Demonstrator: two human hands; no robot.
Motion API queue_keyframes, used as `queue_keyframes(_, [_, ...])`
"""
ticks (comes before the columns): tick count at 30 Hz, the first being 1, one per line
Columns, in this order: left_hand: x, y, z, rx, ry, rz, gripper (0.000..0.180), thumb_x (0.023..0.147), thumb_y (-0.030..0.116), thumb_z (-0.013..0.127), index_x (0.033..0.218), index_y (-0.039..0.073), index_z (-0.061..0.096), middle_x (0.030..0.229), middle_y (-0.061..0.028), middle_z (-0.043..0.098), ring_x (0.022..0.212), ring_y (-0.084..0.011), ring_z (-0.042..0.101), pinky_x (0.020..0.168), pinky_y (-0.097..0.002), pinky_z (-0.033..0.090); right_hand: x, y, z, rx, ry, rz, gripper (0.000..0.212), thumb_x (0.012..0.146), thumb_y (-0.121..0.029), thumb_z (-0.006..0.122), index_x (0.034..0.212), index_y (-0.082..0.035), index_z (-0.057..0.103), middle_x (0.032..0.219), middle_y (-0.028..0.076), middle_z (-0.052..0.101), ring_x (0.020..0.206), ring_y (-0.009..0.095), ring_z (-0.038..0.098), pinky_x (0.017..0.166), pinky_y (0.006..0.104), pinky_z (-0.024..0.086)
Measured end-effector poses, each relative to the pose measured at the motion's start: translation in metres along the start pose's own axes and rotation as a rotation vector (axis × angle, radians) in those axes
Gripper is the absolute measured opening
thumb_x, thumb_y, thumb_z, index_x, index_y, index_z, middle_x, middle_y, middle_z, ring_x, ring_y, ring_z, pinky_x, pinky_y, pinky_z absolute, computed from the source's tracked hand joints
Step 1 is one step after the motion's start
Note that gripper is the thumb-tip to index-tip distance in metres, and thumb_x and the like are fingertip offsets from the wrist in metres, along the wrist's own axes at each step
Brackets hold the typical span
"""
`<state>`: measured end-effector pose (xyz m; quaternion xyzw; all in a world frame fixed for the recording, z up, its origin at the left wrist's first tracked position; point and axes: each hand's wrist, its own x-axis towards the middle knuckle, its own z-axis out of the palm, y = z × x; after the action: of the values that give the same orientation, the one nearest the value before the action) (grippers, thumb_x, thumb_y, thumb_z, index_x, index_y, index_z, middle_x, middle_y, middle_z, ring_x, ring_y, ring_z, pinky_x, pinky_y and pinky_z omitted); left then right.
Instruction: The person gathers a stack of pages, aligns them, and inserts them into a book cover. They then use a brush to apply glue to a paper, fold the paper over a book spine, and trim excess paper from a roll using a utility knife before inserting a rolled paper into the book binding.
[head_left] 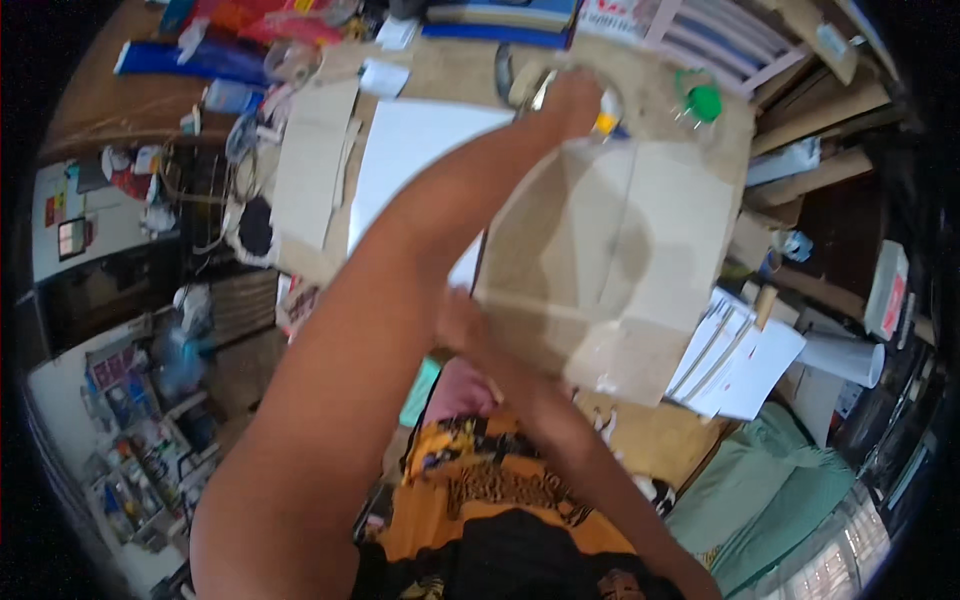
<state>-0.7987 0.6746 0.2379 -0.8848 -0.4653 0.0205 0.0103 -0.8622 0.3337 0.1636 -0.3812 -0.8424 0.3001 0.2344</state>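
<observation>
Brown sheet (660, 220), creased and lying broadly flat near the front of the worktable (640, 60), directly before the person; a shadow falls across its left part. The right hand (461, 318) is at its lower left corner, probably to steady that edge, although blur prevents telling whether the fingers press, pinch or merely rest beside it. The left arm crosses over the right hand's place and reaches beyond the sheet, its hand (577, 98) lowered to a round container (619, 100) just past the far edge; the fingers are hidden, so one cannot tell whether they are spread or pinching something. The container's position presumably keeps it within reach yet off the sheet. A yellow item (604, 123) shows at its near side; whatever else it holds is concealed by the hand. To the right, well apart, is a clear jar with a green lid (704, 102); its contents cannot be made out. Left of the brown sheet, partly beneath the left arm, lies white paper (425, 135), and beyond it pale boards (312, 165), apparently laid aside to leave working room. At the lower right, narrow strips (712, 350) rest upon printed papers (750, 375), perhaps weighting them. Farther out are blue-covered books (500, 14) along the far side and green cloth (760, 490) near the person.
</observation>
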Motion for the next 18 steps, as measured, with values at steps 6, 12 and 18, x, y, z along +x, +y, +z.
queue_keyframes(6, [-0.155, -0.042, -0.088, -0.305, 0.201, 0.047, 0.056, 0.074, 0.027, 0.068, 0.122, 0.006, 0.048, 0.128, -0.0156, 0.048, 0.114, -0.0335, 0.049, 0.092, -0.0445, 0.040, 0.011, 0.003, -0.010, -0.205, -0.338, -0.048, 0.078, 0.072, -0.042, 0.069, 0.133, -0.002, 0.040, 0.144, 0.016, 0.031, 0.133, 0.027, 0.028, 0.098, 0.0480, 0.031])
queue_keyframes(12, [-0.404, -0.056, -0.023, -0.248, -0.170, -0.104, 0.109, 0.057, 0.064, 0.069, 0.141, 0.008, 0.027, 0.147, -0.0131, 0.026, 0.135, -0.0300, 0.025, 0.104, -0.0571, 0.020, 0.020, -0.026, -0.053, -0.274, -0.433, 0.131, 0.093, 0.062, -0.055, 0.073, 0.137, -0.012, 0.039, 0.151, 0.014, 0.014, 0.139, 0.032, 0.012, 0.103, 0.0633, 0.018])
queue_keyframes(18, [-0.443, -0.049, 0.023, -0.286, -0.210, -0.176, 0.108, 0.056, 0.061, 0.072, 0.139, 0.007, 0.028, 0.144, -0.0122, 0.029, 0.135, -0.0290, 0.024, 0.102, -0.0598, 0.021, 0.010, -0.025, -0.028, -0.333, -0.196, 0.305, 0.090, 0.063, -0.061, 0.069, 0.138, -0.022, 0.037, 0.152, 0.017, 0.009, 0.140, 0.034, 0.009, 0.101, 0.0679, 0.014])
